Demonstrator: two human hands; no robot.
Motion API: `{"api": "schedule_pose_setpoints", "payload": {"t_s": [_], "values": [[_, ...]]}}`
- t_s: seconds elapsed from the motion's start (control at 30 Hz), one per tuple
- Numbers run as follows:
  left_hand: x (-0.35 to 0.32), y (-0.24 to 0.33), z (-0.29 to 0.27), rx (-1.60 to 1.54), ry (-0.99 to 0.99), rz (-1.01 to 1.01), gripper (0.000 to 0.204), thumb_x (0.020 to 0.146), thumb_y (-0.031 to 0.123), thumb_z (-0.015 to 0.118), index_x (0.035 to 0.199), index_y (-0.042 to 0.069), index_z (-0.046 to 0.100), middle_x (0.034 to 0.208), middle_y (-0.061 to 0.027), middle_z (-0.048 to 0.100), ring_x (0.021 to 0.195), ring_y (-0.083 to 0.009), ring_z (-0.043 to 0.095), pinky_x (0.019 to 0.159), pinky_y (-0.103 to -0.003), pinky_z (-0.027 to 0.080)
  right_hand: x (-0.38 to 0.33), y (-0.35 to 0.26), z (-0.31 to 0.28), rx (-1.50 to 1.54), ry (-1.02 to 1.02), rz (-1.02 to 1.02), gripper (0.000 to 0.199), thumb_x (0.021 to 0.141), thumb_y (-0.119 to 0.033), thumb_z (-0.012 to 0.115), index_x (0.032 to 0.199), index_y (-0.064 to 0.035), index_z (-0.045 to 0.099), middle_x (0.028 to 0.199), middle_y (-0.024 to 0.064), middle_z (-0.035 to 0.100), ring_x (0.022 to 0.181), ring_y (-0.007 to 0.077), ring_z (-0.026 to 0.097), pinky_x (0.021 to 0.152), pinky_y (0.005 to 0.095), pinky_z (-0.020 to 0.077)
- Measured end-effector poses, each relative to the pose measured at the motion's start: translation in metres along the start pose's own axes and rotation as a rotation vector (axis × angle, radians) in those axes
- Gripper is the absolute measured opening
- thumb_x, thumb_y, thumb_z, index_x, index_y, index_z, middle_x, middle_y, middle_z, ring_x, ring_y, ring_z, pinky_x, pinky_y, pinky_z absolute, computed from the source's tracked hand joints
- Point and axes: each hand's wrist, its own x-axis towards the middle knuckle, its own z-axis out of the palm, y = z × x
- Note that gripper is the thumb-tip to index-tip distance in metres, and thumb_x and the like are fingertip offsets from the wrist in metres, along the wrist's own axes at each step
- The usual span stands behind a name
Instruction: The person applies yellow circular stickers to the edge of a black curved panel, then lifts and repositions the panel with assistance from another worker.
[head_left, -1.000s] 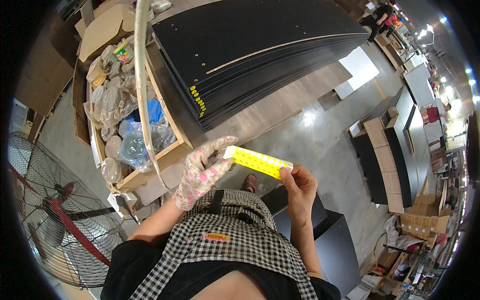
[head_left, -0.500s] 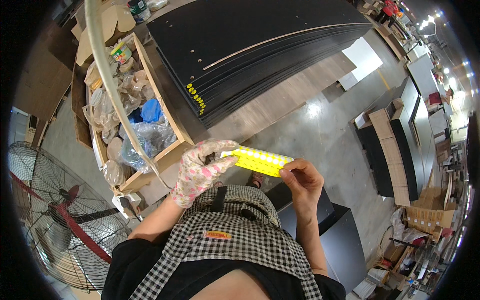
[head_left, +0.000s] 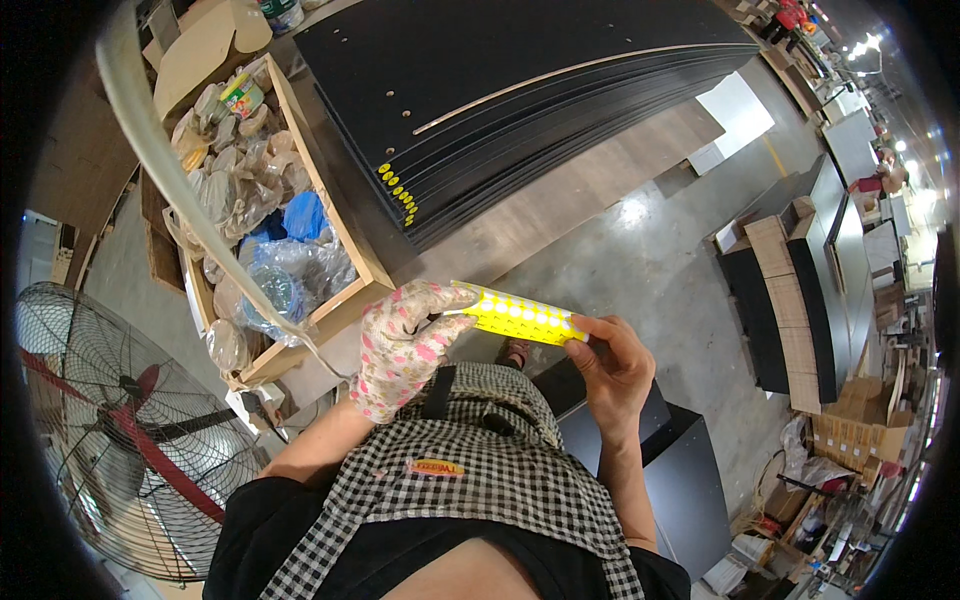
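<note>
A yellow sticker sheet (head_left: pixel 520 322) with rows of round stickers and white blank circles is stretched between my hands in front of my checked apron. My left hand (head_left: pixel 402 345), in a white glove with a pink flower pattern, pinches its left end. The bare right hand (head_left: pixel 612 368) grips the other end between thumb and fingers. Ahead of them lies a stack of black panels (head_left: pixel 500 80), and several small yellow oval stickers (head_left: pixel 397 190) run down its near left corner, apart from both hands.
A wooden box (head_left: pixel 362 292) full of plastic bags stands left of the stack, with a pale hose (head_left: pixel 165 160) passing over it. A caged fan (head_left: pixel 130 410) is at lower left. More panels (head_left: pixel 790 290) are stacked at right, and dark boards (head_left: pixel 680 480) stand beside my right arm.
Both hands and the sheet have shifted slightly, the right hand a little to the right. The view has moved a bit, and both hands keep their hold.
</note>
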Motion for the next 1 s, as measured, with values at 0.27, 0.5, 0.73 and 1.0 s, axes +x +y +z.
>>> {"api": "schedule_pose_setpoints", "payload": {"t_s": [0.27, 0.5, 0.73, 1.0], "values": [[0.0, -0.004, -0.004, 0.1, -0.009, -0.019, 0.013, 0.074, 0.006, 0.074, 0.087, 0.004, 0.07, 0.089, -0.0096, 0.068, 0.078, -0.0259, 0.064, 0.07, -0.034, 0.05, 0.005, -0.011, 0.006, -0.241, 0.015, -0.083, 0.014, 0.074, 0.003, 0.073, 0.086, -0.0003, 0.068, 0.081, 0.0079, 0.061, 0.068, 0.0165, 0.059, 0.059, 0.0271, 0.0449], [0.004, -0.011, -0.01, 0.179, -0.053, 0.068, 0.011, 0.073, 0.01, 0.072, 0.08, 0.004, 0.066, 0.085, -0.0112, 0.059, 0.092, -0.0316, 0.058, 0.079, -0.04, 0.046, 0.005, -0.005, 0.002, -0.231, -0.024, -0.065, 0.01, 0.076, 0.002, 0.071, 0.082, -0.0001, 0.063, 0.078, 0.0078, 0.057, 0.068, 0.0162, 0.053, 0.06, 0.0268, 0.0423], [0.009, -0.019, -0.002, 0.053, 0.019, 0.186, 0.012, 0.076, 0.01, 0.069, 0.082, 0.002, 0.062, 0.086, -0.0114, 0.056, 0.091, -0.0296, 0.057, 0.079, -0.039, 0.046, 0.005, 0.023, 0.008, 0.59, -0.141, 0.325, 0.009, 0.087, -0.007, 0.067, 0.082, -0.0023, 0.061, 0.08, -0.0012, 0.053, 0.073, 0.0083, 0.049, 0.069, 0.022, 0.0374], [0.005, -0.018, -0.008, -0.425, -0.164, -0.383, 0.019, 0.08, 0.012, 0.072, 0.093, 0.001, 0.063, 0.094, -0.0067, 0.062, 0.09, -0.0156, 0.062, 0.079, -0.029, 0.05, 0.005, 0.02, 0.007, 0.415, -0.097, 0.21, 0.012, 0.088, -0.009, 0.068, 0.083, -0.0007, 0.06, 0.081, -0.0006, 0.052, 0.076, 0.008, 0.049, 0.07, 0.0215, 0.0393]]}}
